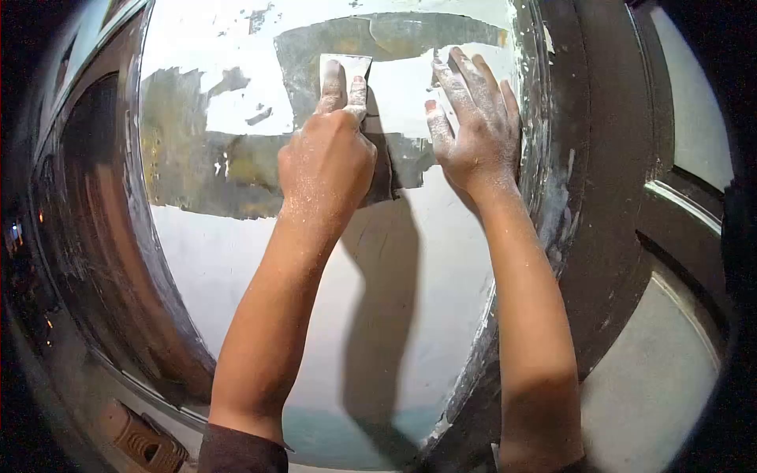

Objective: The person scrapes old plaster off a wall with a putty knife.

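Note:
My left hand (327,162) grips a flat scraper (365,66), with two fingers stretched along its whitish face and the others curled. The scraper lies against a wall panel (315,339) covered partly in white coating, with grey-brown patches. To its right, my right hand (477,130) rests on the panel near its right edge, fingers spread and thumb apart. White powder or paste coats both hands. Between the right thumb and fingers shows a pale strip; whether it is a separate object is unclear.
A dark frame (587,181) with pale inset panels borders the wall on the right. Dark brown woodwork (98,197) stands at the left. A brown block with openings (142,441) sits at the lower left. My arms cast a shadow down the panel.

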A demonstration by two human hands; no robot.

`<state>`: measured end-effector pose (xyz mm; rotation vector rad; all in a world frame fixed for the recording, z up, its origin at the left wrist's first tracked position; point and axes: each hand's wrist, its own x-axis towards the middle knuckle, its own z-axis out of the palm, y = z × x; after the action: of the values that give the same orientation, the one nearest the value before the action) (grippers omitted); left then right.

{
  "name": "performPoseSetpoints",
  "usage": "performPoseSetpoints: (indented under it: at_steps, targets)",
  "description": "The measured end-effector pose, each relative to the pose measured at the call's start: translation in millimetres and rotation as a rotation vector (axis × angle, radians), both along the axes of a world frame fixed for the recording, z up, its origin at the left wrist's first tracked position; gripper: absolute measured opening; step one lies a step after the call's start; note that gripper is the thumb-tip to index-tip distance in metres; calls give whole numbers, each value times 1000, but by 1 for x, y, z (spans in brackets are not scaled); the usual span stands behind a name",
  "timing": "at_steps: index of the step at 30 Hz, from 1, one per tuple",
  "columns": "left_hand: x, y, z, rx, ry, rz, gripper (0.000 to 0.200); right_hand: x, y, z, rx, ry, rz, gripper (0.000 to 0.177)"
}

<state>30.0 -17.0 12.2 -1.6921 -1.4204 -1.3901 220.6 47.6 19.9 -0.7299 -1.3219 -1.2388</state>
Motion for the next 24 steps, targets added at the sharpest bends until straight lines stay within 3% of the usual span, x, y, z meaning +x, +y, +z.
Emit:
performPoseSetpoints:
  at_steps: [3,6,7,15,24]
  targets:
    - [-2,0,0,-38,25,22,43,1,0,0,-18,-5,-8,52]
    - [-7,3,-8,182,26,-52,41,1,-1,1,-27,2,-13,53]
    - [-9,1,-12,87,19,-39,40,1,1,1,-21,-3,-15,53]
    - [-19,3,-93,52,55,-46,78,1,3,1,21,11,12,50]
    - [-9,11,-100,129,86,-120,82,2,3,1,15,6,-28,50]
